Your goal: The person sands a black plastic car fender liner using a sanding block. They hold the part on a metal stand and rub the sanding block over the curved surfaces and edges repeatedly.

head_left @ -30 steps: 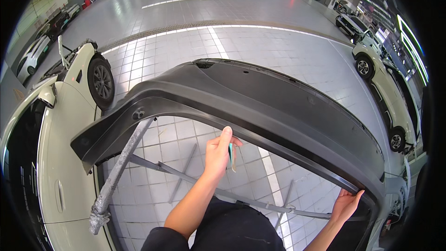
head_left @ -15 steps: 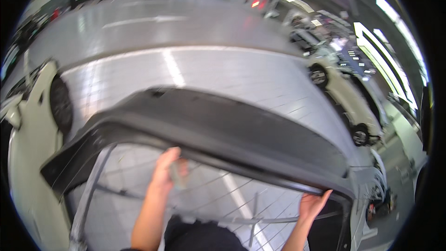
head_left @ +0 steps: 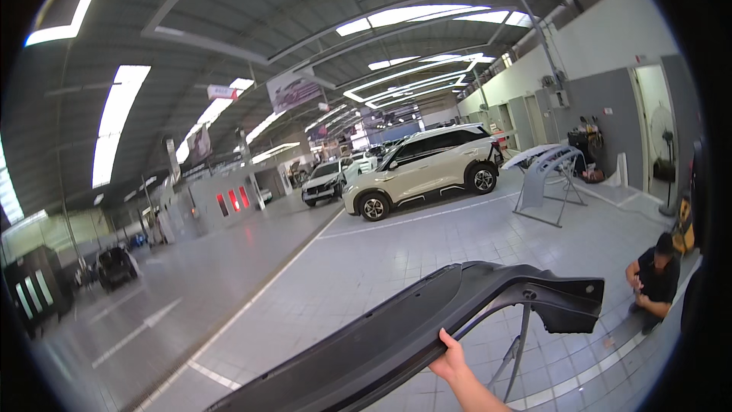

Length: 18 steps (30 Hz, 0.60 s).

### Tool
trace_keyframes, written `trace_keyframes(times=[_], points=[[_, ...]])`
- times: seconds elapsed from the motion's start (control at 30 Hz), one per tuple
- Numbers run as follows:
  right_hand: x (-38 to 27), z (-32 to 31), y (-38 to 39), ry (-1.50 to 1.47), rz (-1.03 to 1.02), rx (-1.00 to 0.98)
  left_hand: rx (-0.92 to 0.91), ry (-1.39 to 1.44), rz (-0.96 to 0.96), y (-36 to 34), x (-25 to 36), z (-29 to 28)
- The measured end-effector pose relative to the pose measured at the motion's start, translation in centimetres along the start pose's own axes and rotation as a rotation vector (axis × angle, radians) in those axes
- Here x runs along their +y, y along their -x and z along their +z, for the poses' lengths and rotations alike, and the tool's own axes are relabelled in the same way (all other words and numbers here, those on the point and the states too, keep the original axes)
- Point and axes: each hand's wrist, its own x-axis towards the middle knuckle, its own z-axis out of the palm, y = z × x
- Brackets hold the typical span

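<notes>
A long black car bumper (head_left: 381, 332) lies slanted across the lower part of the head view, its curved end with a flared tip toward the right. A grey metal stand (head_left: 517, 347) shows beneath that end. My right hand (head_left: 450, 358) is closed round the bumper's near edge, thumb on top. The fingers curl out of sight under the edge. My left hand is out of view.
A cream SUV (head_left: 427, 172) is parked ahead across the tiled floor. Farther right, a grey rack (head_left: 560, 206) carries light grey panels. Another person in dark clothes (head_left: 657, 275) crouches at the right edge. A wall and doorway (head_left: 656, 133) stand behind.
The view has swung up and right, so the bumper now sits low in it. My left hand has left view. My right hand remains at the bumper's near edge.
</notes>
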Motion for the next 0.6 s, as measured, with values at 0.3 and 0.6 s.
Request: trace_keyframes(times=[0.3,0.6], points=[[-2.8,2.3,0.5,0.029,-0.018,0.006,0.120,-0.128,0.129,5.7,2.0,6.5],[-5.3,6.7,1.3,-0.050,-0.002,0.012,0.160,-0.217,0.290,9.2,6.1,13.5]])
